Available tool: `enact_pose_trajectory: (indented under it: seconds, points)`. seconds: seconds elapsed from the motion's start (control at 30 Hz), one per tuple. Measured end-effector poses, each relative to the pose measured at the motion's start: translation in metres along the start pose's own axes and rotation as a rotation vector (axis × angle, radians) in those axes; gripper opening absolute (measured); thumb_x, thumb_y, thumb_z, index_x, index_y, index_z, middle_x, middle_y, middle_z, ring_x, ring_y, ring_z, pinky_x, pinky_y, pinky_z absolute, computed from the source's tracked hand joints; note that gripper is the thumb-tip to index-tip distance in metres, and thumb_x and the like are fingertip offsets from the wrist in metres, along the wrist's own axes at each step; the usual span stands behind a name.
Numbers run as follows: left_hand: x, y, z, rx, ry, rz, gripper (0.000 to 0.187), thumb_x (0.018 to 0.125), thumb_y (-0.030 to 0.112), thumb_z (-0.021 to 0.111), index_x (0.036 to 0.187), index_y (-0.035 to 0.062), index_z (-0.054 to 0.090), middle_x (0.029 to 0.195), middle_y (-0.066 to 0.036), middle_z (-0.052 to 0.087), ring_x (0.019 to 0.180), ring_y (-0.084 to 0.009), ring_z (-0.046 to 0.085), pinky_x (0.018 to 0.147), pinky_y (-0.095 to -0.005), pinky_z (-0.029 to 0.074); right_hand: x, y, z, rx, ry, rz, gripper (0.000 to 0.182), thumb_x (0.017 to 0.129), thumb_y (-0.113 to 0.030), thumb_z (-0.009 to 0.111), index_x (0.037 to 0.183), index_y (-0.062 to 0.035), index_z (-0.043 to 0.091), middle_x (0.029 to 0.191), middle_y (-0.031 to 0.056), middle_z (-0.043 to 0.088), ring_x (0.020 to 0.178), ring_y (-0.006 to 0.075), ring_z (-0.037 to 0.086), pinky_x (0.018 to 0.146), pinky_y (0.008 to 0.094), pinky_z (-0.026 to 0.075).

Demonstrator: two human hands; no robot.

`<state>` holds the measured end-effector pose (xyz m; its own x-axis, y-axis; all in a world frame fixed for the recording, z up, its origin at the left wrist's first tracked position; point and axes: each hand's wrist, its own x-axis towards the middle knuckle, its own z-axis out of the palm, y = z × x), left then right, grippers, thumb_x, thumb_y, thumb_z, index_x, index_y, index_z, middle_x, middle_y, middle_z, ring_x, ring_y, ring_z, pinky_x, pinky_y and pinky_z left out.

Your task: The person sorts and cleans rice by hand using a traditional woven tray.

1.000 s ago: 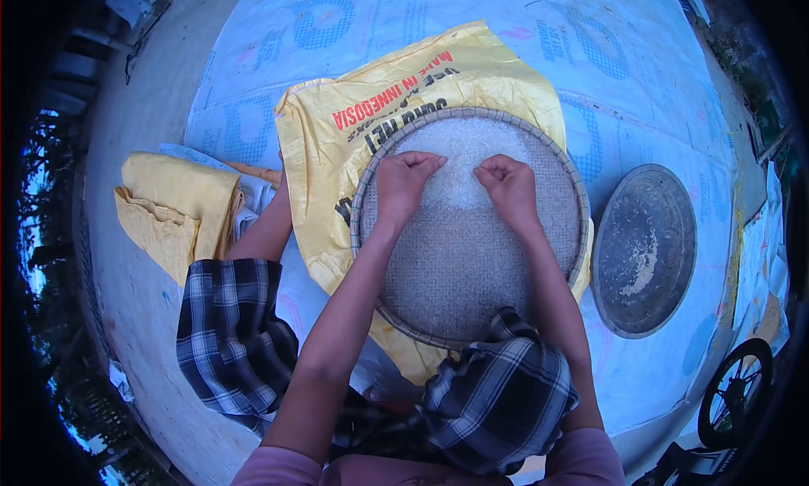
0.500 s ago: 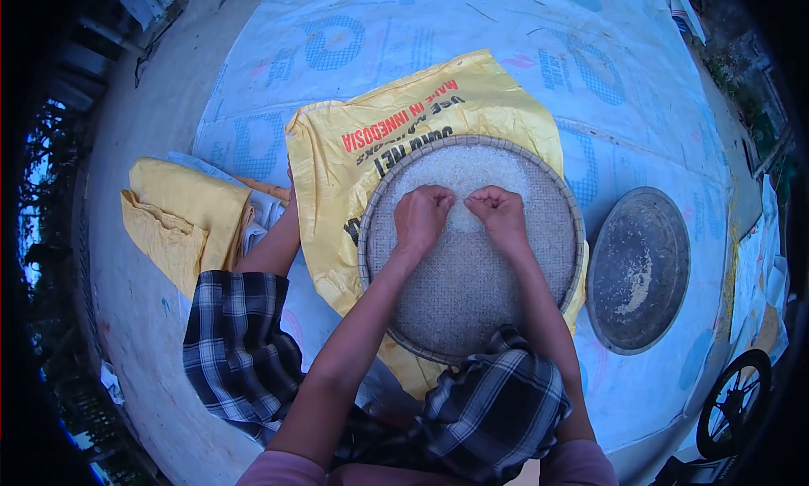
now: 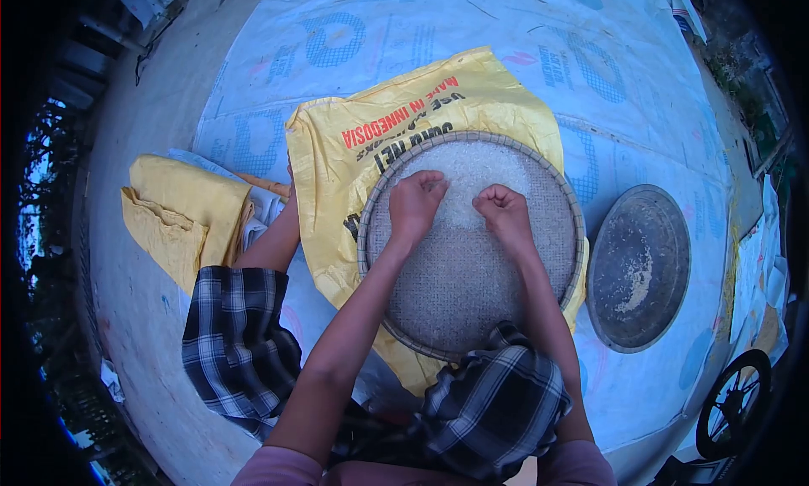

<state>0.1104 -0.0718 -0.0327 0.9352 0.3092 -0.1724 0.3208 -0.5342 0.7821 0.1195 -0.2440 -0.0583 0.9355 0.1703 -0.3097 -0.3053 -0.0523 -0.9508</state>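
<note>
A round woven tray (image 3: 455,292) rests in front of me on a yellow printed sack (image 3: 329,225). Pale grains (image 3: 472,170) are spread over its far half. Above the left part of the grains is my left hand (image 3: 417,206), its fingers pinched together; anything between them is too small to name. My right hand (image 3: 506,218) hovers to the right over the grains' near edge, fingers and thumb also pinched, contents not visible. The two hands are apart.
To the right stands a dark metal basin (image 3: 608,292) with some pale grains in it. Folded yellow sacks (image 3: 190,199) lie at the left beside my bare leg. A printed bluish sheet (image 3: 404,31) covers the ground. A black wheel (image 3: 735,403) is at the lower right.
My left hand has moved slightly away from me and to the left. My right hand has shifted a little to the right, so the gap between the hands is wider.
</note>
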Motion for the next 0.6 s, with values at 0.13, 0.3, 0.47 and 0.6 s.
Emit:
enact_pose_trajectory:
  seconds: [0.13,0.3,0.47,0.6]
  points:
    - [0.008,-0.001,0.023,0.101,0.094,0.177,0.019,0.08,0.023,0.073,0.09,0.0061,0.072,0.071,-0.012,0.067,0.063,-0.0202,0.065,0.06,-0.0327,0.049,-0.003,-0.007,0.012,-0.527,0.105,-0.239,0.006,0.079,-0.009,0.069,0.077,-0.0052,0.065,0.061,0.0087,0.062,0.055,0.0206,0.06,0.053,0.0336,0.046]
    - [0.008,0.002,0.015,0.161,0.046,0.134,0.02,0.082,0.023,0.071,0.088,0.0045,0.071,0.075,-0.012,0.069,0.069,-0.0227,0.067,0.062,-0.033,0.05,0.011,0.002,0.015,-0.831,0.157,-0.568,0.008,0.081,-0.009,0.064,0.076,-0.0026,0.063,0.058,-0.0004,0.056,0.048,0.007,0.049,0.047,0.0232,0.038]
    - [0.007,-0.017,-0.006,-0.573,-0.127,-0.197,0.015,0.084,0.016,0.068,0.091,0.0031,0.067,0.074,-0.004,0.066,0.066,-0.0126,0.063,0.059,-0.0273,0.049,0.02,-0.019,-0.023,0.561,-0.224,0.128,0.01,0.08,-0.012,0.063,0.079,-0.0017,0.063,0.06,0.001,0.057,0.044,0.0083,0.047,0.043,0.0216,0.033]
    - [-0.008,-0.016,-0.02,-1.093,-0.285,-0.47,0.022,0.084,0.014,0.069,0.101,0.0024,0.061,0.082,0.001,0.063,0.069,-0.007,0.06,0.058,-0.0199,0.046,0.029,-0.006,0.005,-0.585,0.154,-0.301,0.014,0.079,-0.016,0.068,0.088,-0.0054,0.065,0.071,0.0119,0.067,0.061,0.025,0.065,0.057,0.0341,0.049]
